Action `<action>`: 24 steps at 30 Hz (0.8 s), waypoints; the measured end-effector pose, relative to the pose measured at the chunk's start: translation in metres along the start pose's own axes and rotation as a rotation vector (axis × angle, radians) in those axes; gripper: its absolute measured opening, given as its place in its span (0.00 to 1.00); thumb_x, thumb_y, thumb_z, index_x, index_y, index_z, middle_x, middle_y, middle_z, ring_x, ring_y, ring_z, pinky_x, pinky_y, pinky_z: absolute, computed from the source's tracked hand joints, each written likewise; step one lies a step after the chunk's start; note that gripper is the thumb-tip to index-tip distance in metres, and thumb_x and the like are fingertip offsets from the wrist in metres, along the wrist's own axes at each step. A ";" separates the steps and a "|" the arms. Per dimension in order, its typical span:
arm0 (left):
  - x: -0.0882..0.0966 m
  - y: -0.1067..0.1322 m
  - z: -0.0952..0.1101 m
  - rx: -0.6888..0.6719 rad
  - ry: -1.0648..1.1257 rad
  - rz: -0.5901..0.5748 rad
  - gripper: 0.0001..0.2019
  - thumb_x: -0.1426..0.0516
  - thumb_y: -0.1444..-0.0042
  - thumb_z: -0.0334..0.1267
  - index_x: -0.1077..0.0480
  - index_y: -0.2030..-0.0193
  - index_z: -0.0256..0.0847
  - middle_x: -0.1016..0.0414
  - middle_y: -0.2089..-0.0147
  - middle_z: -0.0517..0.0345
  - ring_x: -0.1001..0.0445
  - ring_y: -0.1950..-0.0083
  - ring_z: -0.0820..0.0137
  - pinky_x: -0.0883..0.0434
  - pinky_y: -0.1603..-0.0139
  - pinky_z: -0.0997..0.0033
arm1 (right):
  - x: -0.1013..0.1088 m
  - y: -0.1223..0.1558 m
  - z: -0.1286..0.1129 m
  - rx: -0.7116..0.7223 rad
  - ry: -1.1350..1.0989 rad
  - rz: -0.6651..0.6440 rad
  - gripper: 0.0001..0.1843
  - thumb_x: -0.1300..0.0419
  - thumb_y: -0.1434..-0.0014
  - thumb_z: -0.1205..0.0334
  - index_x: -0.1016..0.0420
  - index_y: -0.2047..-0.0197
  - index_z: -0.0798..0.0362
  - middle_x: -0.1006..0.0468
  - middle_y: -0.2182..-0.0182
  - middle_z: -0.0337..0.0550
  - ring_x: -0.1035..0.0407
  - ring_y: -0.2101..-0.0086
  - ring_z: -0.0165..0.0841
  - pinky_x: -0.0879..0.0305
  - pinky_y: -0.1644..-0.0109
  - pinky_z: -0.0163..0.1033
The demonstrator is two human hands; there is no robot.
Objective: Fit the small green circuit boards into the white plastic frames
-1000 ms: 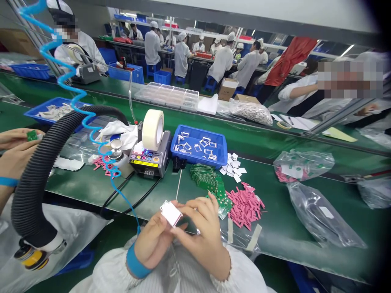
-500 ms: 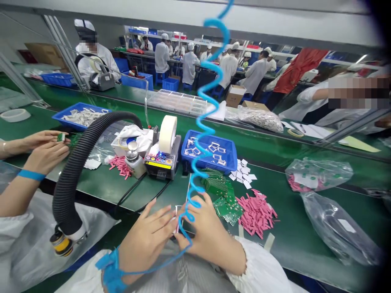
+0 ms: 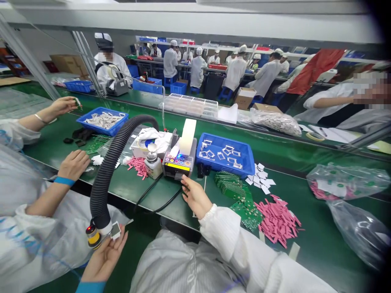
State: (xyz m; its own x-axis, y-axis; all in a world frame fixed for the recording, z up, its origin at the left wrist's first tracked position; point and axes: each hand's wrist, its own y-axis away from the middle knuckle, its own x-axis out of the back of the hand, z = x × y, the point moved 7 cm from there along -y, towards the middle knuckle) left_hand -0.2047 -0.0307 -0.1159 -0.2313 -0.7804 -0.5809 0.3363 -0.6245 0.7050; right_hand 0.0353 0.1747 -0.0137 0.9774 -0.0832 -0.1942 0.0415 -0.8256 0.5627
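My left hand (image 3: 104, 256) is low at the bottom left, palm up, its fingertips holding a small white square part (image 3: 115, 230) against the mouth of a black corrugated hose (image 3: 106, 171). My right hand (image 3: 194, 195) reaches forward over the green table (image 3: 317, 240). Its fingers are stretched out and touch the front of the tape dispenser (image 3: 179, 162), with nothing visibly in them. A roll of white tape (image 3: 187, 136) stands on the dispenser.
Behind the dispenser is a blue tray (image 3: 244, 162) of small white frames. Green circuit boards (image 3: 236, 191), white squares (image 3: 259, 177) and pink strips (image 3: 277, 221) lie to its right, then plastic bags (image 3: 345, 181). A small bottle (image 3: 152, 165) stands left. A co-worker's hand (image 3: 73, 162) rests nearby.
My hands were together at my lap on the white part. Now the left has carried the part down to the hose mouth, and the right has reached out to the dispenser. The view swung left.
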 end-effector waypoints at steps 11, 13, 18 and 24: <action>-0.021 0.005 -0.004 0.043 0.174 -0.127 0.24 0.55 0.41 0.26 0.44 0.39 0.49 0.20 0.57 0.54 0.23 0.55 0.65 0.25 0.54 0.62 | -0.006 0.027 -0.010 0.098 0.030 -0.052 0.15 0.38 0.57 0.48 0.32 0.74 0.52 0.31 0.75 0.36 0.41 0.75 0.27 0.45 0.67 0.36; -0.046 0.012 -0.035 0.155 0.139 -0.168 0.22 0.55 0.40 0.26 0.39 0.41 0.45 0.19 0.58 0.53 0.23 0.55 0.66 0.26 0.53 0.61 | 0.001 0.054 -0.014 0.158 0.081 -0.136 0.13 0.35 0.59 0.52 0.30 0.76 0.52 0.32 0.76 0.35 0.40 0.73 0.28 0.44 0.65 0.36; -0.139 0.059 -0.108 0.389 0.030 -0.462 0.16 0.52 0.41 0.25 0.27 0.55 0.44 0.20 0.58 0.56 0.24 0.54 0.71 0.35 0.43 0.65 | 0.024 0.123 -0.045 0.612 0.435 -0.317 0.07 0.37 0.54 0.60 0.28 0.79 0.52 0.30 0.63 0.43 0.35 0.60 0.37 0.42 0.52 0.44; -0.206 0.110 -0.143 0.507 -0.100 -0.669 0.11 0.39 0.52 0.31 0.26 0.59 0.44 0.20 0.59 0.60 0.25 0.54 0.71 0.34 0.48 0.71 | 0.040 0.155 -0.072 0.916 0.589 -0.213 0.06 0.40 0.50 0.64 0.28 0.77 0.51 0.33 0.50 0.46 0.38 0.49 0.43 0.37 0.51 0.48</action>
State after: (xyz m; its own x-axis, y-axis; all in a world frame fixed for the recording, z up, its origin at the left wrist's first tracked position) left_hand 0.0106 0.0663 0.0228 -0.3231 -0.2251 -0.9192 -0.3452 -0.8764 0.3359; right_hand 0.0961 0.0835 0.1235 0.9243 0.1868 0.3327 0.2890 -0.9122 -0.2906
